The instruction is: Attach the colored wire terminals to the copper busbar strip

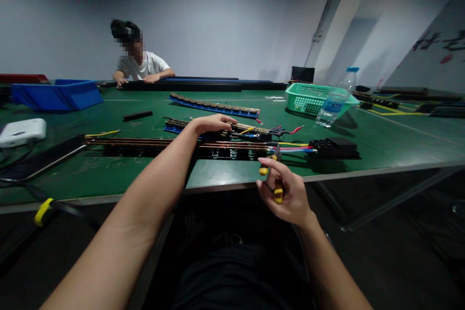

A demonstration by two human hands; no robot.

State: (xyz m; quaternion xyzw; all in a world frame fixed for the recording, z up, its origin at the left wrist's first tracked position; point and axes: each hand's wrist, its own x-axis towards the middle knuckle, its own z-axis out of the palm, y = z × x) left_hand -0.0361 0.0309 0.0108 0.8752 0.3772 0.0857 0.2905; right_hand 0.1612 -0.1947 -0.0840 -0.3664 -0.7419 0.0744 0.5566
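Observation:
My right hand [286, 191] is closed around pliers with yellow-and-black handles [278, 191], held at the table's near edge. The jaws point up toward coloured wires [290, 148] at the right end of a long strip with copper-coloured bars [152, 143]. My left hand [214, 123] reaches across that strip, fingers stretched out over a shorter blue-based strip [172, 127]. Whether the fingertips press on it is hard to see. Loose wires with red and blue ends [290, 131] come off that shorter strip's right side. A black block [336, 147] sits where the long strip's wires end.
Beyond lies another blue-based strip [214, 106]. A green basket [301, 99] and a water bottle [332, 104] stand at right; a blue bin [58, 94] and white device [22, 131] at left. Across the green table [127, 131], a person [145, 65] handles long black bars [181, 86].

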